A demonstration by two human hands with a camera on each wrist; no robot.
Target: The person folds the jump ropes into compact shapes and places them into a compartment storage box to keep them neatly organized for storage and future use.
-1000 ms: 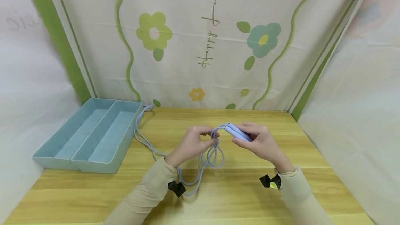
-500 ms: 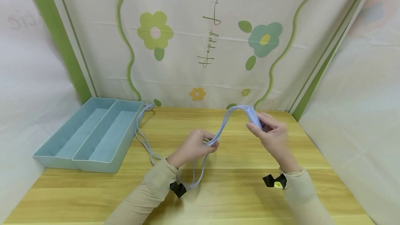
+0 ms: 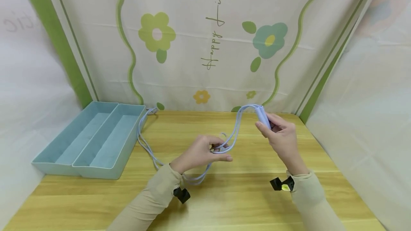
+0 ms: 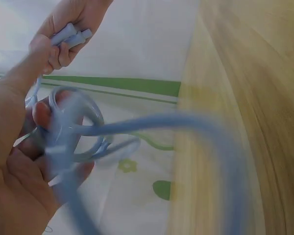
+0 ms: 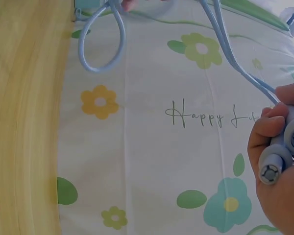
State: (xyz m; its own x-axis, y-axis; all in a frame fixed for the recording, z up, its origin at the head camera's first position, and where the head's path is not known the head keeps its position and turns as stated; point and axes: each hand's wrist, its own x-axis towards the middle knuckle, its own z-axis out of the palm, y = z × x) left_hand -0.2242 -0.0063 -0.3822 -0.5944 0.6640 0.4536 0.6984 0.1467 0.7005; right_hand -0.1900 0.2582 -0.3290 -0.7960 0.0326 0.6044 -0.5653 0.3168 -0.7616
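Observation:
A light blue jump rope spans both hands. My right hand (image 3: 282, 138) grips its two handles (image 3: 262, 117) side by side, raised above the table; their round end caps (image 5: 270, 172) show in the right wrist view. From the handles, the doubled cord (image 3: 237, 127) arcs down to my left hand (image 3: 199, 154). There the left fingers curl round gathered loops (image 4: 95, 115), while the thumb stands apart from the fingertips. A blurred loop of cord (image 4: 230, 166) hangs close to the left wrist camera. The sleeve and forearm hide part of the cord beneath.
Two joined blue-green trays (image 3: 96, 168) stand at the left of the wooden table (image 3: 244, 202). More cord (image 3: 146, 145) lies along the right tray's side toward the back edge. Printed fabric walls (image 3: 192, 45) enclose the table at the back and sides.
My right hand has moved up and right with the handles, drawing the cord out between the hands. The left hand stays nearly in place, and its thumb has moved away from the fingers.

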